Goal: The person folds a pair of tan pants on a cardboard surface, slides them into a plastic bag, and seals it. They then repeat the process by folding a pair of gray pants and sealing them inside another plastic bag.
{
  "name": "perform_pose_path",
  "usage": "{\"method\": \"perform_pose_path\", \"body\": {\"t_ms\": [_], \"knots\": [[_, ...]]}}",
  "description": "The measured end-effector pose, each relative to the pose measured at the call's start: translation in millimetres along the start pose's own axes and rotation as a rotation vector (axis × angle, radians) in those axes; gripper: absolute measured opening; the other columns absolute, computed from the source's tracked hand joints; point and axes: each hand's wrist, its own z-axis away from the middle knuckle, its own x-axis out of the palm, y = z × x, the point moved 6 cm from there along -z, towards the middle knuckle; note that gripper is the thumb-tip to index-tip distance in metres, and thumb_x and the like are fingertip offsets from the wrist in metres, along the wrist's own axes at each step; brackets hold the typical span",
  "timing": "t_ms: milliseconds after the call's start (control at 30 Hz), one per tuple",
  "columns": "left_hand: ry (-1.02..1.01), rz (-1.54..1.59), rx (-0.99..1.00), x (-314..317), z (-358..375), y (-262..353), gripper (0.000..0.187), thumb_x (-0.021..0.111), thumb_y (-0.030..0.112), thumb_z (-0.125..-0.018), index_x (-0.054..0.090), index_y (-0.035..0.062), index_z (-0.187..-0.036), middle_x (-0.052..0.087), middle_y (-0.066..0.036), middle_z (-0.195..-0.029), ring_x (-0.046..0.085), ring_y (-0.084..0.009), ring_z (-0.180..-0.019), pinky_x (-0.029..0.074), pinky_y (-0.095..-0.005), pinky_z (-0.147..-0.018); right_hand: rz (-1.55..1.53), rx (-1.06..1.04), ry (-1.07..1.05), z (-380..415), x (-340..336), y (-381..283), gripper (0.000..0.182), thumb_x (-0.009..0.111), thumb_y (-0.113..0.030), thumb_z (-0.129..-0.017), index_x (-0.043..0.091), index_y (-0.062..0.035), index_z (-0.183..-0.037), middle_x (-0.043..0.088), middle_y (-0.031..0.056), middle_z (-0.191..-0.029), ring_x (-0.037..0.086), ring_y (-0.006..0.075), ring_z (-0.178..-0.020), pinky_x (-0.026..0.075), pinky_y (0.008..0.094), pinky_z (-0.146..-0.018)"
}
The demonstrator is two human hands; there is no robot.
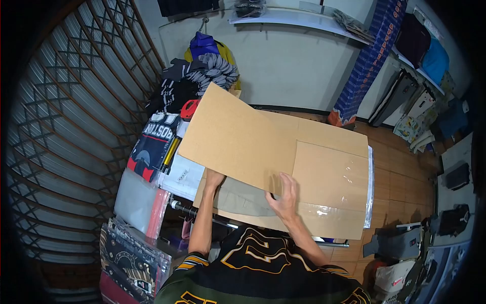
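A large brown cardboard sheet (pixel 238 137) lies tilted in front of me, its left part raised. Below its near edge shows a flat grey piece (pixel 243 197), which looks like folded cloth, on more cardboard (pixel 329 230). My left hand (pixel 215 178) reaches under the raised sheet's near edge, its fingers hidden behind the board. My right hand (pixel 284 200) is at the same edge further right, with the thumb low and the fingers over the board, gripping it. A square cardboard panel (pixel 331 175) with strips of clear tape lies to the right of that hand.
Left of the cardboard lie a packed dark jersey (pixel 154 139), a red tape dispenser (pixel 189 109) and a pile of dark clothes (pixel 197 76). Plastic-wrapped garments (pixel 136 253) sit at the lower left. A blue wrapped pillar (pixel 367 63) stands behind, and bags (pixel 397 243) lie right.
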Motion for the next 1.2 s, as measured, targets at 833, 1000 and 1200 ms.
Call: {"method": "perform_pose_path", "body": {"t_ms": [833, 1000, 1200], "knots": [[-0.124, 0.028, -0.249, 15, -9, -15, 0.020, 0.072, 0.013, -0.094, 0.065, -0.0046, -0.089, 0.070, -0.012, -0.085, 0.064, -0.0181, -0.075, 0.053, -0.0344, -0.072, -0.125, 0.402, 0.072, -5, 2, 54, 0.015, 0.074, -0.010, -0.093, 0.069, 0.0028, -0.100, 0.074, 0.0124, -0.086, 0.072, 0.0232, -0.080, 0.056, 0.0344, -0.075], [-0.008, -0.140, 0.007, 6, 7, 44, 0.030, 0.072, 0.009, -0.090, 0.061, -0.0054, -0.113, 0.062, -0.024, -0.120, 0.062, -0.0352, -0.109, 0.051, -0.0450, -0.092, 0.025, 0.229, -0.085, -66, 48, 59, 0.024, 0.066, -0.002, -0.090, 0.071, -0.0031, -0.113, 0.072, 0.0177, -0.122, 0.066, 0.0377, -0.115, 0.053, 0.0429, -0.097], [-0.268, -0.180, 0.103, 30, 68, 112, 0.066, 0.077, 0.023, -0.089, 0.049, -0.0050, -0.142, 0.040, -0.039, -0.146, 0.040, -0.0545, -0.137, 0.037, -0.0582, -0.114, 0.363, -0.011, -0.455, -92, 107, 78, 0.040, 0.054, -0.009, -0.096, 0.069, -0.0167, -0.132, 0.060, 0.0063, -0.149, 0.050, 0.0326, -0.142, 0.034, 0.0603, -0.117]]}}
